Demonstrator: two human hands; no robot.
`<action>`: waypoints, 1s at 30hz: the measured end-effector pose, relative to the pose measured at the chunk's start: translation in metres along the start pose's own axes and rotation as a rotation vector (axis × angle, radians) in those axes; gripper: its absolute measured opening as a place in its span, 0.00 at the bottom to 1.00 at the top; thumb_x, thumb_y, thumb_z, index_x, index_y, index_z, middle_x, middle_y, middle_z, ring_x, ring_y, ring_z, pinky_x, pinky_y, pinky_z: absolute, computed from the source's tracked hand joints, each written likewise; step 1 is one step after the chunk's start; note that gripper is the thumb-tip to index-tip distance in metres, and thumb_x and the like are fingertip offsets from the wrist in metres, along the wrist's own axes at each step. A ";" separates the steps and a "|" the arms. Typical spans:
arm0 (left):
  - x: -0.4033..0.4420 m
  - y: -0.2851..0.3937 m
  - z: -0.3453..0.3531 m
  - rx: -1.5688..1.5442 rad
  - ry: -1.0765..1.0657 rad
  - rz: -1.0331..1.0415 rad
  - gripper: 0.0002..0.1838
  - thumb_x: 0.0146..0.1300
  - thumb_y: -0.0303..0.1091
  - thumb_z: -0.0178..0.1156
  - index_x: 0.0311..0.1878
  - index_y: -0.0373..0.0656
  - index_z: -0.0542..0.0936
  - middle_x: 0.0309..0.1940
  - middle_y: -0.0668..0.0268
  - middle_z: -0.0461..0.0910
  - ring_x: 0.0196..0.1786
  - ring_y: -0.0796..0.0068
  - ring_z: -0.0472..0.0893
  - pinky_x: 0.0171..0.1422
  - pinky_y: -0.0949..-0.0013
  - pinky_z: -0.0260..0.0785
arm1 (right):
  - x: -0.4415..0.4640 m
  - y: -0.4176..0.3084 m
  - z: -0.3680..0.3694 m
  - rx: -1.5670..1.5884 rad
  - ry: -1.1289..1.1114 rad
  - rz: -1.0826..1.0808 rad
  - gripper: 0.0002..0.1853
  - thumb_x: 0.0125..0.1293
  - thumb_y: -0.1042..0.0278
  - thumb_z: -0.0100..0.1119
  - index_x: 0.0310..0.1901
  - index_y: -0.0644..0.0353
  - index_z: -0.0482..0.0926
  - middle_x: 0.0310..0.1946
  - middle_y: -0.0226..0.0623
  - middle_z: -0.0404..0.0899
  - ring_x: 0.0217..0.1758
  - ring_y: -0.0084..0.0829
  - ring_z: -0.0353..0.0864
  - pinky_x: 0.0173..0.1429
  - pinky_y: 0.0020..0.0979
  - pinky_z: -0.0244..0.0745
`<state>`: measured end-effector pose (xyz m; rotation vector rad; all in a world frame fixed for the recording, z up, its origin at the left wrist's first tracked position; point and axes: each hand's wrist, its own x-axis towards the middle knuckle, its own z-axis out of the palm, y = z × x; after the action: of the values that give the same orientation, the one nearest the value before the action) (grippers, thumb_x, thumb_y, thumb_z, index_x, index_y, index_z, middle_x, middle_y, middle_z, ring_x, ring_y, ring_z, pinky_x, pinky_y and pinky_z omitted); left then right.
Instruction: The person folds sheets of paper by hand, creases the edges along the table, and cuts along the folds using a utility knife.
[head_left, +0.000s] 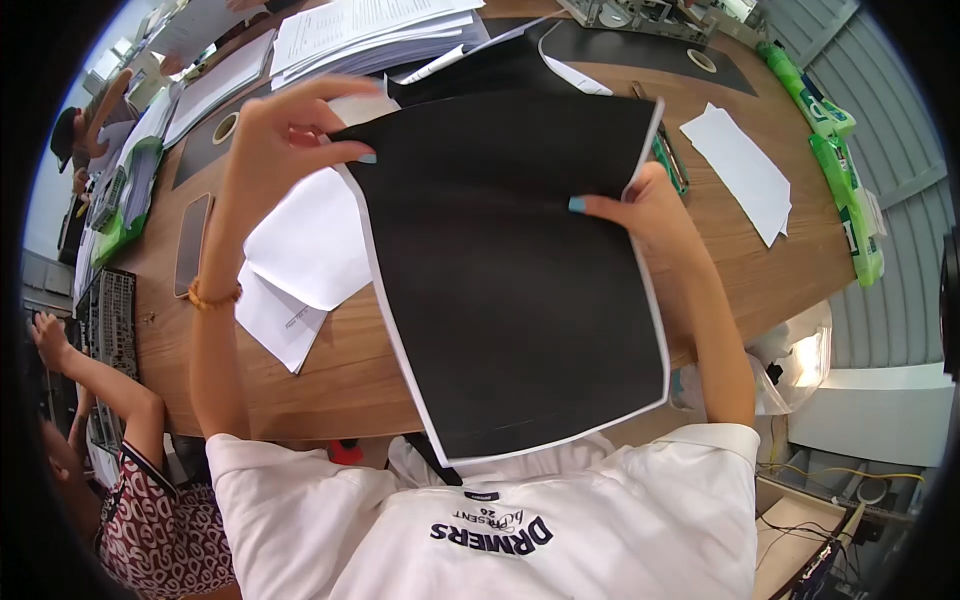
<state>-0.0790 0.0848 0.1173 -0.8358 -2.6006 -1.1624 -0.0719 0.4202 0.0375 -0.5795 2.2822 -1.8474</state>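
A large black sheet with thin white edges (pixel 510 290) hangs over the table's near edge, held up between my two hands. My left hand (pixel 290 125) pinches its upper left corner, thumb on the black face and fingers behind. My right hand (pixel 655 205) grips the right edge, its thumb lying on the black face and its other fingers hidden behind. Behind the sheet, more black material (pixel 480 75) lies on the table with white paper edges. White papers (pixel 310 240) lie under my left forearm, partly covered by the sheet.
On the wooden table (pixel 350 385) are a paper stack (pixel 370 40), a phone (pixel 193 245), tape rolls (pixel 702 60), a green-handled tool (pixel 670 165), white slips (pixel 740 170) and green packs (pixel 850 205). At left, a co-worker's hand (pixel 50 340) is near a keyboard (pixel 108 320).
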 end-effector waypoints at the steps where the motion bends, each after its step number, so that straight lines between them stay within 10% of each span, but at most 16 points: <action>1: -0.003 -0.007 0.014 0.184 0.153 0.244 0.27 0.41 0.18 0.70 0.50 0.43 0.79 0.27 0.70 0.82 0.26 0.87 0.75 0.28 0.84 0.64 | -0.005 0.003 0.003 0.040 0.023 -0.040 0.13 0.51 0.79 0.67 0.39 0.69 0.80 0.37 0.33 0.81 0.40 0.21 0.78 0.43 0.21 0.74; 2: -0.007 -0.012 0.024 0.369 0.306 0.487 0.29 0.41 0.19 0.70 0.51 0.43 0.78 0.27 0.69 0.83 0.27 0.83 0.78 0.30 0.82 0.68 | -0.011 0.001 0.007 0.042 0.024 -0.033 0.13 0.51 0.79 0.67 0.39 0.69 0.80 0.37 0.33 0.81 0.40 0.21 0.78 0.43 0.21 0.74; 6: -0.022 0.025 0.052 0.856 0.563 0.415 0.25 0.49 0.25 0.67 0.54 0.45 0.77 0.52 0.57 0.77 0.53 0.60 0.76 0.57 0.60 0.68 | -0.035 -0.002 0.007 -0.082 0.229 0.226 0.16 0.53 0.76 0.67 0.43 0.70 0.77 0.39 0.35 0.80 0.40 0.22 0.78 0.44 0.22 0.74; 8: -0.056 0.039 0.090 0.525 0.508 0.286 0.29 0.47 0.33 0.67 0.56 0.41 0.74 0.60 0.56 0.70 0.64 0.53 0.66 0.66 0.55 0.57 | -0.048 0.004 0.009 -0.246 0.264 0.360 0.17 0.54 0.74 0.67 0.45 0.71 0.76 0.40 0.37 0.80 0.41 0.22 0.78 0.44 0.22 0.74; 10: -0.079 0.078 0.105 0.450 -0.124 0.187 0.34 0.51 0.46 0.64 0.60 0.38 0.69 0.63 0.50 0.64 0.67 0.53 0.61 0.69 0.52 0.51 | -0.067 0.009 0.022 -0.009 0.565 0.207 0.20 0.55 0.69 0.67 0.45 0.72 0.75 0.42 0.39 0.79 0.42 0.24 0.77 0.46 0.27 0.74; 12: -0.104 0.072 0.132 0.343 -0.292 0.096 0.37 0.54 0.52 0.59 0.64 0.43 0.66 0.67 0.54 0.57 0.70 0.55 0.57 0.71 0.52 0.47 | -0.089 0.015 0.024 -0.148 0.592 0.207 0.18 0.56 0.72 0.64 0.47 0.71 0.75 0.45 0.42 0.78 0.47 0.28 0.76 0.50 0.29 0.73; 17: -0.101 0.041 0.135 0.284 -0.426 0.155 0.32 0.57 0.52 0.57 0.63 0.48 0.67 0.67 0.54 0.57 0.71 0.52 0.52 0.72 0.47 0.41 | -0.112 0.000 0.032 -0.672 0.174 -0.315 0.21 0.52 0.84 0.52 0.50 0.62 0.77 0.59 0.53 0.68 0.65 0.50 0.64 0.67 0.42 0.59; 23: -0.113 0.038 0.138 0.368 -0.286 0.244 0.22 0.51 0.46 0.63 0.47 0.43 0.76 0.54 0.60 0.71 0.62 0.57 0.67 0.67 0.51 0.56 | -0.121 -0.004 0.043 -0.990 -0.267 -0.527 0.15 0.51 0.65 0.60 0.42 0.38 0.82 0.53 0.37 0.76 0.59 0.43 0.72 0.66 0.50 0.61; 30: -0.130 0.039 0.117 -0.103 -0.064 -0.271 0.19 0.46 0.34 0.68 0.42 0.41 0.78 0.46 0.58 0.75 0.49 0.59 0.75 0.55 0.56 0.65 | -0.117 -0.014 0.063 -1.064 -0.242 -0.556 0.14 0.52 0.63 0.61 0.42 0.35 0.82 0.51 0.33 0.77 0.56 0.38 0.75 0.64 0.46 0.64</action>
<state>0.0576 0.1360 0.0144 -0.5578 -2.7933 -1.3699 0.0600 0.4054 0.0219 -1.5672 2.9459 -0.4106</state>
